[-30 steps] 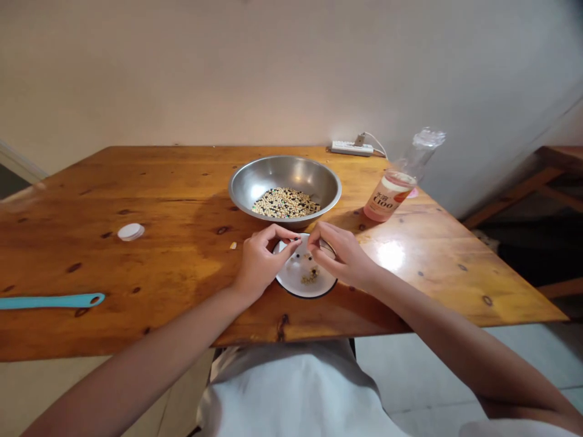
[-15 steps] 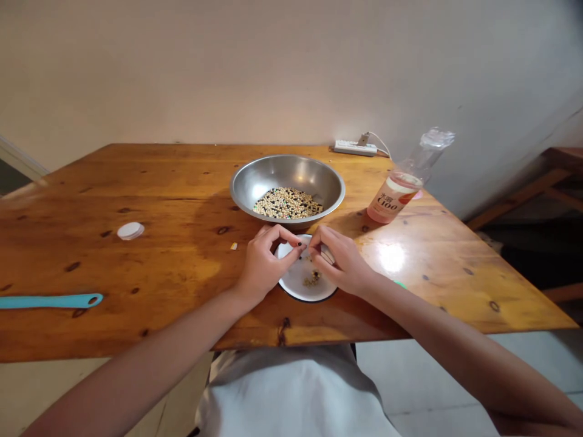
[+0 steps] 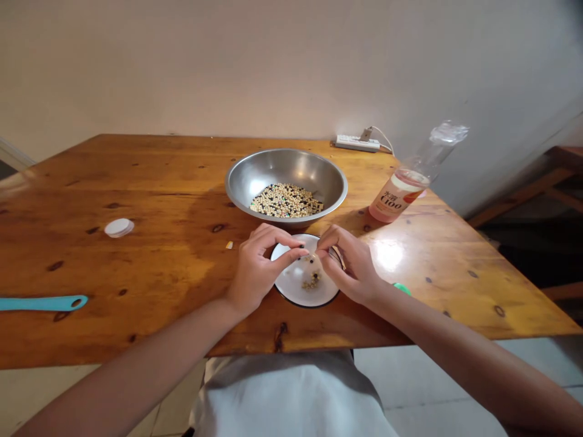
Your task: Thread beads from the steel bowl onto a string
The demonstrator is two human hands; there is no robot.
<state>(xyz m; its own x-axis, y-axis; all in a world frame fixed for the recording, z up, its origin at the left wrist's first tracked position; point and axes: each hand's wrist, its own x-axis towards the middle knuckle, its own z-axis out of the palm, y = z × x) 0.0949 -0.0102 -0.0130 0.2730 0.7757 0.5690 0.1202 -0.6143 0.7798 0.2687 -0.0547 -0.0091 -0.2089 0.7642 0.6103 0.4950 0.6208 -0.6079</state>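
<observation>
Since the earlier frame, the person's left hand (image 3: 255, 270) and right hand (image 3: 350, 265) are sitting a little farther apart, their fingertips no longer almost meeting above a white enamel plate (image 3: 296, 290) with a dark rim. That plate is resting near the front edge of a knotty wooden desk (image 3: 136, 176), about midway along it and just in front of a steel bowl (image 3: 286, 162). The left fingers (image 3: 291, 250) are curling inward, the index finger reaching over the plate. The right thumb and index finger are pressing together in a pinch, though what they are pinching is too small to tell. A small heap of grains (image 3: 312, 281) is lying on the plate, while mixed beans (image 3: 286, 201) are covering the bowl's bottom. A C100 drink bottle (image 3: 396, 197) is standing near the desk's right edge, and a white cap (image 3: 119, 227) is lying toward the left.
</observation>
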